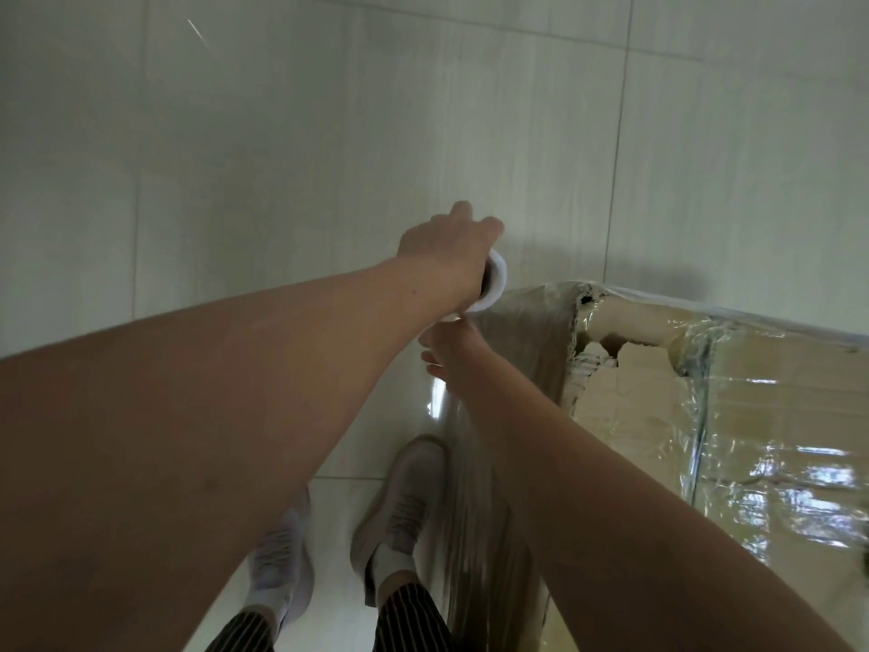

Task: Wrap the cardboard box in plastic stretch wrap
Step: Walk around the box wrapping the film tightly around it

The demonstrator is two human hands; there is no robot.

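**Roll held at the box's torn corner**

The cardboard box [752,416] sits on the right of the view, standing on the floor, and its top is shiny under layers of plastic. Its near-left corner is ragged, the cardboard torn open beneath the wrap. A sheet of stretch film [475,487] hangs taut down the box's left side, streaked and see-through.

Just off that torn corner is the stretch wrap roll [496,280], with only its white end showing. The left hand [446,247] is curled round it, gripping from above, with the forearm reaching in from the left. The right hand [451,343] is tucked in just below, right against the roll and the top of the film. Whether its fingers clasp anything I cannot tell, since the wrist hides them.

Below are two pale shoes [399,501] and striped trousers [414,618], beside the film, on the glossy light floor tiles [282,157].
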